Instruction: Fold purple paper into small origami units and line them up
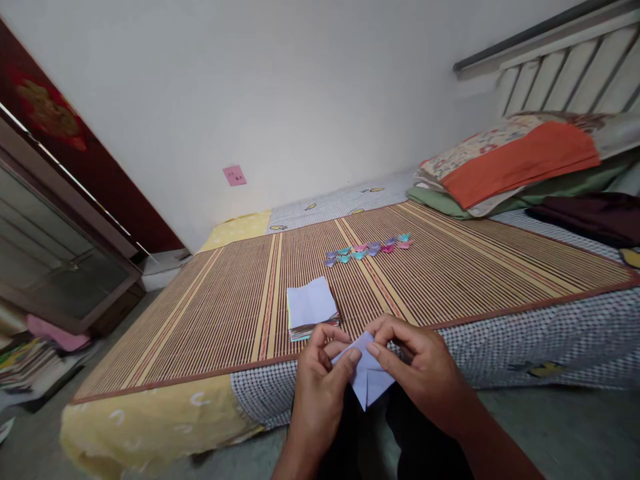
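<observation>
A pale lavender sheet of origami paper (369,377), folded to a small diamond with a slit down its lower half, is pinched between both hands at the bed's front edge. My left hand (323,383) is closed on its left side, thumb flat on the front. On the right side, my right hand (425,373) grips the upper edge between thumb and fingers. Just beyond the left hand lies a stack of square paper (313,303) with a lavender sheet on top. Farther back, several small folded paper pieces (373,249) in purple, teal and pink stand in two rows.
A striped bamboo mat (225,320) covers the bed. Folded bedding with an orange band (530,160) and a dark cloth (590,217) are at the right. A pink note (235,175) is on the wall. A glass-fronted cabinet (55,247) stands at left, near piled papers (30,363).
</observation>
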Demonstrator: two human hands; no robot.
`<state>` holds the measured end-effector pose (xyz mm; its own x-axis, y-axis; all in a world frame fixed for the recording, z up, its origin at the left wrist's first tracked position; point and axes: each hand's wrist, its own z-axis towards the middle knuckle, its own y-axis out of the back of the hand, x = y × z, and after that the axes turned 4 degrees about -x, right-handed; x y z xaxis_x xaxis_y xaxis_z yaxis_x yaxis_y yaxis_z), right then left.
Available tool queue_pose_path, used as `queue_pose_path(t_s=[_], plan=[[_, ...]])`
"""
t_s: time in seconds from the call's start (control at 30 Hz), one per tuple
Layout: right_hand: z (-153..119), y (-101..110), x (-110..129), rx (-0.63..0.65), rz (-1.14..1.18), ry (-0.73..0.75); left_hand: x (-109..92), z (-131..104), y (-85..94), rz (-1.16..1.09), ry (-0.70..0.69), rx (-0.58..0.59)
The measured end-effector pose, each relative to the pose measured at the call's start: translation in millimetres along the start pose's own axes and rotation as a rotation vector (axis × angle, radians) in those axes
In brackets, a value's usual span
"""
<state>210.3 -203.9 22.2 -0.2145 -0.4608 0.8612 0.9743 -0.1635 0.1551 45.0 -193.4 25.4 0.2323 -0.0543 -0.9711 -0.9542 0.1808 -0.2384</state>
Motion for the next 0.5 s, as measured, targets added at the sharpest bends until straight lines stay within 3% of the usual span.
queue_pose_path(t_s=[0.13, 0.5], plan=[[0.3, 0.5, 0.0, 0.004, 0.001, 0.0, 5.3, -8.0, -2.3, 0.082, -0.098, -0.04], [-0.8, 3.6, 3.0, -0.014, 0.017, -0.004, 6.8, -10.7, -2.1, 0.156, -0.164, -0.067]])
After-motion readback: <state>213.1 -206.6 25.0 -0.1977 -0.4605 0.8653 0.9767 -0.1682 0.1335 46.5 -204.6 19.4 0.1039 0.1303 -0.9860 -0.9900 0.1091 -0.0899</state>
